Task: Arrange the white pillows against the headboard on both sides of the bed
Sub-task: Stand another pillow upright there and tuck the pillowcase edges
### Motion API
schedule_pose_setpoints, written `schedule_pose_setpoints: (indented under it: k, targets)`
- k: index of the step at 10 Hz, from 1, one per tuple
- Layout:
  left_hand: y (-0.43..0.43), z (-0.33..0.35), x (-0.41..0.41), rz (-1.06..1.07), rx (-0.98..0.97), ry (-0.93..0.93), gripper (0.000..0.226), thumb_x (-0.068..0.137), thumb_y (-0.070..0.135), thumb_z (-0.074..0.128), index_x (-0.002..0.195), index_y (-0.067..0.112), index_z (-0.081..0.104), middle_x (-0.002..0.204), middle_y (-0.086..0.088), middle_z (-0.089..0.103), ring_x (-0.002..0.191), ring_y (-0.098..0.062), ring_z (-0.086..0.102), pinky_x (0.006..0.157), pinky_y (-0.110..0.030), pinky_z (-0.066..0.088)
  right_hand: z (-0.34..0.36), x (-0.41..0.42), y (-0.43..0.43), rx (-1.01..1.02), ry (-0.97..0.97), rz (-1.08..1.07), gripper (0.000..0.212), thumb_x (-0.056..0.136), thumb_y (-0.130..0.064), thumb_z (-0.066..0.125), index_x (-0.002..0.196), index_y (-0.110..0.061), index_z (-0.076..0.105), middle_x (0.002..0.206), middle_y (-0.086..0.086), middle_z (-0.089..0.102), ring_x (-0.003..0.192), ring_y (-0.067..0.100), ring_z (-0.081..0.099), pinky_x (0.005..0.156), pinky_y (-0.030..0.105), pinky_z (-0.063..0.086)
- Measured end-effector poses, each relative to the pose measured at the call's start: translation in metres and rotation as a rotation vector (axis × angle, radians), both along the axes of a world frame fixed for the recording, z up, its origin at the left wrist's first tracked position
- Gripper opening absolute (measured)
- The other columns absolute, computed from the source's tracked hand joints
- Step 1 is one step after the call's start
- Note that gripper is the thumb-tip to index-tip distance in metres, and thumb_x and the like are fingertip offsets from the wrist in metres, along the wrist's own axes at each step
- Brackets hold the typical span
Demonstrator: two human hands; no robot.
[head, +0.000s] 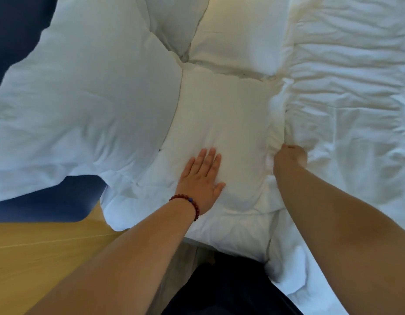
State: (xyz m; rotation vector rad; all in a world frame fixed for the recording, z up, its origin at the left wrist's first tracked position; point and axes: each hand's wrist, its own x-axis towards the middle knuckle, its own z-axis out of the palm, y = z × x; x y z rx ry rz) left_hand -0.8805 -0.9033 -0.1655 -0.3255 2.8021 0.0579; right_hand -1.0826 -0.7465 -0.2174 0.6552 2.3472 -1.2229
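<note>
Pillow (219, 114) under flat left hand (200, 178) | right hand (290, 158) curled, gripping its right edge | hands apart

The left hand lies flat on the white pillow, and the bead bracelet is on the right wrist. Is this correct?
No: the head view shows the bead bracelet on the left wrist. The left hand does lie flat on the white pillow.

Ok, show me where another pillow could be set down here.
Free: the rumpled duvet right of the right hand. Crowded: the flat pillow under the left hand butts the big pillow and the far pillow.
</note>
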Motion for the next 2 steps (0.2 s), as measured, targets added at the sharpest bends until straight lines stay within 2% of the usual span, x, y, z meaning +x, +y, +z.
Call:
schedule_pose_setpoints:
  k: [1,2]
  targets:
    - [0.009,0.01,0.023,0.033,0.09,-0.03,0.069,0.102,0.052,0.017,0.153,0.02,-0.016,0.158,0.002,-0.027,0.146,-0.017,-0.024,0.12,-0.036,-0.011,0.004,0.029,0.009,-0.017,0.085,-0.084,0.03,0.096,-0.029,0.052,0.121,-0.016,0.063,0.115,0.009,0.067,0.103,0.032,0.063,0.086,0.037,0.053]
    - [0.025,0.013,0.058,0.078,0.136,-0.046,0.07,0.101,0.053,0.019,0.154,0.019,-0.012,0.16,0.0,-0.024,0.147,-0.019,-0.021,0.121,-0.037,-0.007,0.018,0.061,0.019,-0.037,0.116,-0.099,0.026,0.096,-0.032,0.056,0.117,-0.021,0.066,0.107,0.002,0.066,0.095,0.024,0.062,0.082,0.032,0.05]
